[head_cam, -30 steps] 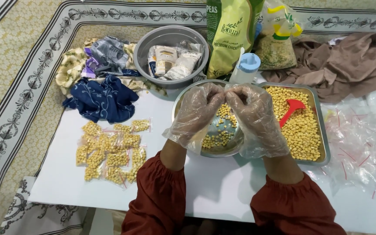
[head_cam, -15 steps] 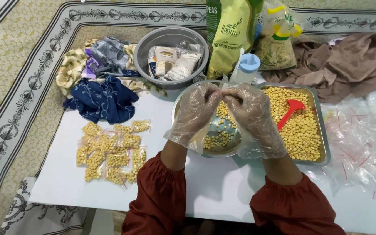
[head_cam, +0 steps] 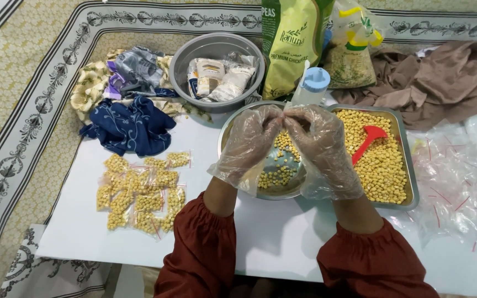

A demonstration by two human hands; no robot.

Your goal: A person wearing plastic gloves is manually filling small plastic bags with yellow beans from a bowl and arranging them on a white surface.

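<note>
Wide white tabletop [head_cam: 282, 237] laid over a patterned yellow floor cloth [head_cam: 23, 83], and everything happens on it. Far right, a crumpled brown cloth [head_cam: 443, 83] and a loose heap of empty clear plastic pouches with red strips [head_cam: 459, 182], plenty of them unfilled. Beside that, the rectangular steel tray [head_cam: 412, 182] sits heaped with yellow chickpeas, a red plastic scoop [head_cam: 368, 140] lying on top; a lot of stock left there, by the look of it. Behind it stand a tall green chickpea bag [head_cam: 293, 44] and a grey round basin holding packets [head_cam: 180, 60]. Front and centre, the round steel bowl [head_cam: 274, 190] holds only a thin scatter of chickpeas. Over it, both hands in loose clear gloves: left hand [head_cam: 247, 140] and right hand [head_cam: 321, 143], fingertips brought together in a pinch above the bowl, apparently on a small pouch, though what sits between them is too hidden to tell. To the left lies a cluster of small filled chickpea pouches [head_cam: 142, 190], more than a dozen done. Judging from the tray, the packing is well under halfway.
</note>
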